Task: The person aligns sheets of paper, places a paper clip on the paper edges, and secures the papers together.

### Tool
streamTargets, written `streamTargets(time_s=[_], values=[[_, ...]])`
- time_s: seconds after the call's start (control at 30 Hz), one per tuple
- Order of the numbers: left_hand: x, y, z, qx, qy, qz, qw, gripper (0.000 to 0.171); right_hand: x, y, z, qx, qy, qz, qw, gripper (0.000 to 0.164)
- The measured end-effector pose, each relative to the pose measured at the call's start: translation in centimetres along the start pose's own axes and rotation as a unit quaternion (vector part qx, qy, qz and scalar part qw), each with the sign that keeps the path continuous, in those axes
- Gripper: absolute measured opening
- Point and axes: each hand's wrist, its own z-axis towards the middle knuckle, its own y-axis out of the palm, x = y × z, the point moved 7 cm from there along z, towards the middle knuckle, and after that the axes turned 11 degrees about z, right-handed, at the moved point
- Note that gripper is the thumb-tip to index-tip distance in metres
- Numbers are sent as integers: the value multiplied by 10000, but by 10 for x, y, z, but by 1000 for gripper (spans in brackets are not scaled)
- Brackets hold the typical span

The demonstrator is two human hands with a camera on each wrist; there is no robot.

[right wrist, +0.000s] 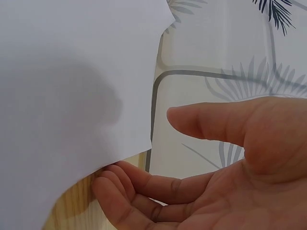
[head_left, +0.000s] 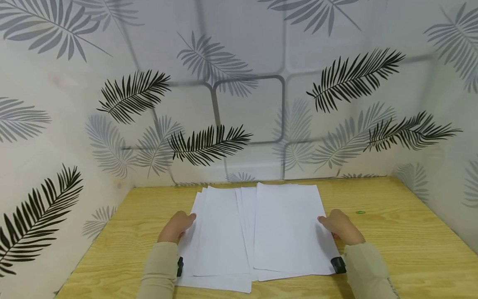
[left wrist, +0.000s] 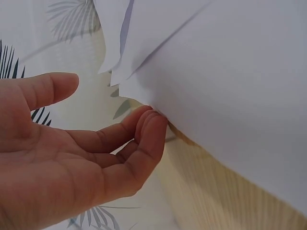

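Observation:
White paper sheets lie in two overlapping groups, a left one (head_left: 220,232) and a right one (head_left: 287,228). Beside the left edge is my left hand (head_left: 178,225). In the left wrist view its bent fingertips (left wrist: 152,122) touch the paper edge, with the thumb (left wrist: 60,88) raised apart from them. My right hand (head_left: 341,226) is at the right edge of the other sheets. The right wrist view has its curled fingertips (right wrist: 112,184) against the lower paper edge (right wrist: 129,148), partly hidden by it, while the thumb stands clear of the sheet.
A wooden table (head_left: 403,232) bears the papers. A green paper clip (head_left: 360,212) lies to the right of the right hand. Behind and at both sides hangs a pale leaf-patterned covering (head_left: 246,112). Black devices, one (head_left: 338,265) at the right, sit at both wrists.

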Motion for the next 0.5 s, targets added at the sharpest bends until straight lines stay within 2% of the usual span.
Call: streamTargets(time_s=[0.23,0.5], values=[[2,1,1,81,108,-80,9999,49,-2,3,1,-76,9,156,9998,35],[2,3,2,129,166,-66,9998,53,-2,6,1,-73,23,204,9998,32]])
